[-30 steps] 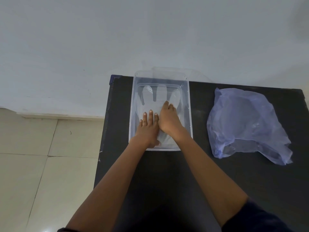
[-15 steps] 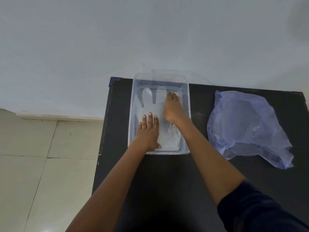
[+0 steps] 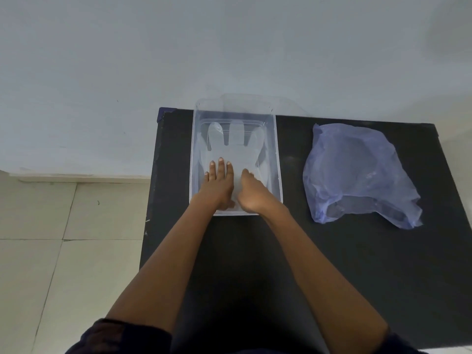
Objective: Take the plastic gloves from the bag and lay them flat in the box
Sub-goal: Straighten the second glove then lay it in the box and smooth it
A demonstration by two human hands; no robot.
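A clear plastic box (image 3: 278,159) stands at the far edge of the black table. Inside it a thin clear plastic glove (image 3: 236,146) lies flat, its fingers pointing away from me. My left hand (image 3: 218,183) presses palm-down on the glove's cuff end, fingers straight and close together. My right hand (image 3: 251,191) rests beside it on the glove's right part, fingers curled downward, holding nothing that I can see. A crumpled pale blue plastic bag (image 3: 357,172) lies on the table to the right of the box, apart from both hands.
The black table (image 3: 332,264) stands against a white wall (image 3: 229,47); its left edge drops to a tiled floor (image 3: 51,251). A clear lid or second box edge (image 3: 286,100) shows behind the box.
My right hand has drawn back from the glove's fingers to the near part of the box, beside my left hand. The left hand has stayed pressed on the glove.
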